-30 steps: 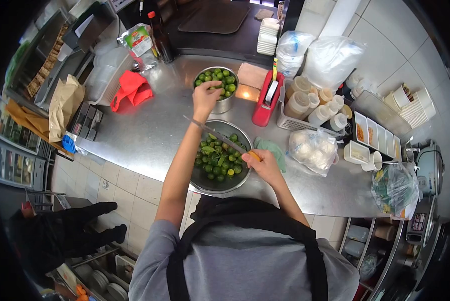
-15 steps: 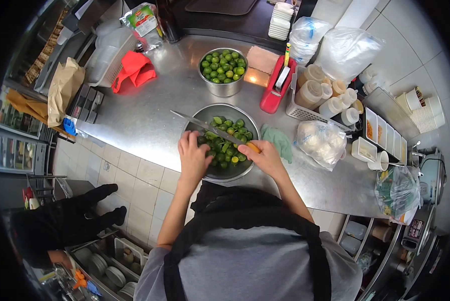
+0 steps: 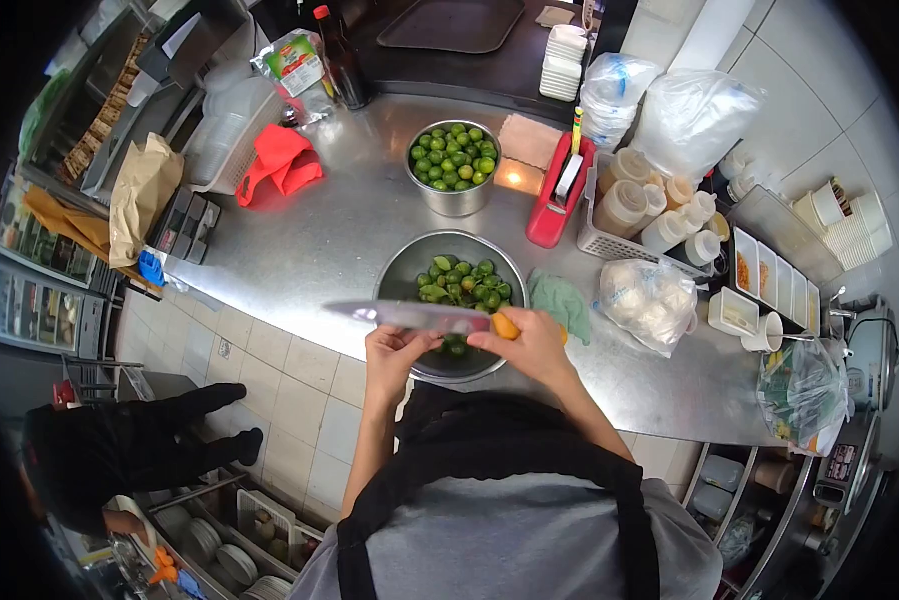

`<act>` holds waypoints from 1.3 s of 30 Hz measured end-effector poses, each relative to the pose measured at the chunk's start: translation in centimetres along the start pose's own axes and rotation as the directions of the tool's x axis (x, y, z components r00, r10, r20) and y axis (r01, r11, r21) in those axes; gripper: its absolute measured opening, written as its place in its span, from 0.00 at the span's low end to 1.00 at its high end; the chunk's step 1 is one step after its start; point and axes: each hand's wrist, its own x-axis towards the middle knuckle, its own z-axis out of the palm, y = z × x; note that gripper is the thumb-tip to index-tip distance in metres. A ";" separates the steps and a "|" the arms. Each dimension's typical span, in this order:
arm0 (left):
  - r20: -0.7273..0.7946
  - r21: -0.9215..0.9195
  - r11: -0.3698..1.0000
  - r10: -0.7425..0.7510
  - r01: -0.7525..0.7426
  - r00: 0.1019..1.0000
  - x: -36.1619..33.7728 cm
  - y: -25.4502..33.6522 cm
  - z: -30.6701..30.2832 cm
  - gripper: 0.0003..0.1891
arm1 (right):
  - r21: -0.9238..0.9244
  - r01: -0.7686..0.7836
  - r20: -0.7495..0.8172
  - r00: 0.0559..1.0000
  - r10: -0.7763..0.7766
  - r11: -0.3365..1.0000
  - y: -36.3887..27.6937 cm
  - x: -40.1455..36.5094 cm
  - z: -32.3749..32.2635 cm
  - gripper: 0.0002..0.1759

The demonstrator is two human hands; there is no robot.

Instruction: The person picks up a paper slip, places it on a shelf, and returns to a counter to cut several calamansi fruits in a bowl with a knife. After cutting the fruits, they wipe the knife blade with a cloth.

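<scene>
A knife with an orange handle is in my right hand, its blade blurred and pointing left over the wide metal bowl. Fingers bent together, my left hand is closed at the bowl's near left side, just below the blade. What it pinches is hidden or too small to name. Small green limes, some with leaves, lie in the bowl. Behind it stands a metal pot full of round green limes.
A green cloth lies right of the bowl. Farther right are a red tape dispenser, a basket of bottles and a plastic bag. A red cloth is at the left. Another person stands at lower left.
The knife and my right hand have moved toward me. My left hand has come out of the limes to the bowl's near edge, its spread fingers now drawn together.
</scene>
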 end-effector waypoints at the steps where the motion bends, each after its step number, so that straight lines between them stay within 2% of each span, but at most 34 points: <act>1: -0.021 -0.124 0.991 -0.054 0.051 0.998 -0.2 0.6 0.4 0.19 | -0.022 0.049 0.000 0.999 -0.049 0.999 -0.1 0.0 0.2 0.37; 5: 0.000 -0.338 0.931 -0.146 0.137 0.989 -0.4 0.4 0.4 0.22 | -0.027 0.160 -0.077 0.984 -0.161 0.987 -0.6 -0.1 0.9 0.38; 8: 0.021 -0.353 0.927 -0.131 0.130 0.991 -0.6 0.2 0.6 0.20 | -0.095 0.162 -0.089 0.981 -0.171 0.982 -1.0 -0.1 0.8 0.38; 15: 0.061 -0.388 0.915 -0.095 0.111 0.994 -0.3 0.2 1.2 0.17 | -0.152 0.294 -0.192 0.928 -0.320 0.944 -1.6 -0.2 1.0 0.36; 20: 0.014 -0.393 0.916 -0.080 0.079 0.997 -0.4 -1.0 0.9 0.17 | -0.155 0.297 -0.203 0.924 -0.325 0.942 -2.1 -0.3 1.0 0.36; 22: -0.033 -0.379 0.923 -0.087 0.068 0.996 -0.6 -0.6 1.2 0.16 | -0.110 0.265 -0.166 0.945 -0.281 0.958 -2.0 -0.5 1.3 0.34; 26: -0.103 -0.286 0.957 0.015 -0.044 0.995 -0.8 -0.3 1.6 0.15 | 0.045 0.140 -0.045 0.989 -0.137 0.989 -1.7 -0.9 1.6 0.31; 28: -0.079 -0.306 0.950 0.045 -0.067 0.996 -0.5 -1.0 1.4 0.14 | 0.294 -0.007 0.093 0.995 -0.021 0.956 -0.3 -0.8 2.8 0.29; 30: -0.076 -0.344 0.935 0.059 -0.082 0.995 -0.5 -1.3 1.8 0.13 | 0.539 -0.162 0.247 0.969 0.029 0.826 -0.4 -0.9 2.5 0.26; 33: -0.086 -0.358 0.932 0.030 -0.060 0.996 -0.7 -0.5 2.9 0.13 | 0.722 -0.369 0.436 0.900 0.030 0.586 0.4 -0.9 2.3 0.25; 36: -0.061 -0.399 0.915 0.034 -0.056 0.998 -0.6 -0.7 2.6 0.12 | 0.642 -0.286 0.318 0.943 0.092 0.711 0.3 -0.7 2.4 0.26; 38: -0.071 -0.412 0.910 0.015 -0.043 0.997 -0.5 -0.8 2.4 0.11 | 0.353 -0.092 0.141 0.989 0.045 0.931 0.2 -0.5 1.7 0.28; 39: -0.090 -0.403 0.915 -0.006 -0.031 0.996 -0.5 -0.8 2.1 0.11 | 0.173 -0.007 0.061 0.998 -0.004 0.985 0.0 -0.5 1.4 0.29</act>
